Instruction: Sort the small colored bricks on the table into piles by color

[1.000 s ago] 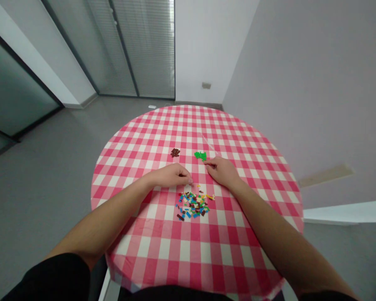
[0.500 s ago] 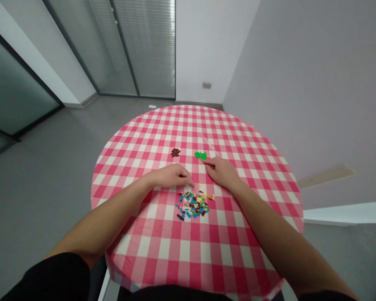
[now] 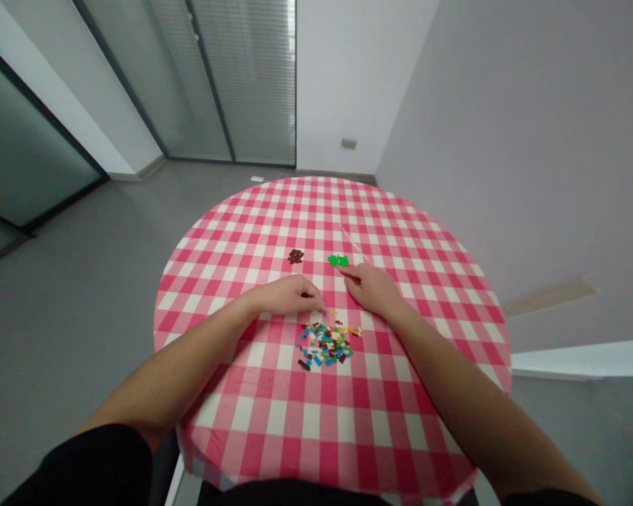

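My left hand (image 3: 294, 295) rests on the table just behind a mixed pile of small toy building bricks (image 3: 327, 344), its fingers curled and their tips close together. Whether a brick is between those tips is hidden. My right hand (image 3: 374, 288) lies farther to the right, index finger stretched toward the near edge of a small heap of green bricks (image 3: 338, 261). Its thumb stands apart from that finger, and no brick shows between them. To the left of the green heap sits a small cluster of dark brown bricks (image 3: 295, 256).
A red-and-white checked cloth (image 3: 316, 414) covers the round table. A few yellow bricks (image 3: 354, 330) lie at the right edge of the mixed pile. Behind the table are a glass partition (image 3: 243, 84) with blinds and a wall socket (image 3: 348, 144).
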Available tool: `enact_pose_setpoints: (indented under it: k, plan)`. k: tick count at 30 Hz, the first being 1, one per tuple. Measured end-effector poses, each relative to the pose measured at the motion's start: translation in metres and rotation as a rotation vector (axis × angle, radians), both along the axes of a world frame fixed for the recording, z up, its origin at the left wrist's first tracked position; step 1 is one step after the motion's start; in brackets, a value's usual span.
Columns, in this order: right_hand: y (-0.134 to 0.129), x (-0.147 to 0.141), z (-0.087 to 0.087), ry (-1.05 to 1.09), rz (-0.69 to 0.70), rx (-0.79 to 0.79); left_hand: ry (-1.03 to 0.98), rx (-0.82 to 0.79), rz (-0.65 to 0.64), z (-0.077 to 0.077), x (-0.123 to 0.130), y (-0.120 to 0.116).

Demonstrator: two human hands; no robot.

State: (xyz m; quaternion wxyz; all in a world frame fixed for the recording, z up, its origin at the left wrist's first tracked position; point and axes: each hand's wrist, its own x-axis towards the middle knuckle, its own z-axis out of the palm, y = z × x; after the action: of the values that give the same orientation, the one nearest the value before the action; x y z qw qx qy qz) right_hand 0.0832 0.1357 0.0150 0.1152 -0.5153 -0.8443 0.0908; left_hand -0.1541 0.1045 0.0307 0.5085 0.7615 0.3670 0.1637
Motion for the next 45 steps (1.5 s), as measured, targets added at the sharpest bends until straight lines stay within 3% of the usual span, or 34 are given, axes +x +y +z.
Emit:
enact_pose_setpoints:
  k: [8,14,18,28,45]
  plan:
    - [-0.001,0.005,-0.001,0.195,0.118,-0.083,0.068,0.004,-0.070,0.004,0.001,-0.001]
    - [-0.013,0.006,0.014,0.296,0.420,-0.382,0.145,0.063,-0.145,0.002,-0.001,-0.003]
    - [-0.021,0.005,0.023,0.270,0.500,-0.555,0.155,0.103,-0.245,0.004,-0.001,-0.002]
    - [-0.027,-0.001,0.028,0.060,0.592,-0.474,0.168,0.144,-0.317,0.006,0.001,-0.002]
    - [-0.032,-0.006,0.034,0.045,0.550,-0.548,0.190,0.153,-0.318,0.006,0.001,-0.002]
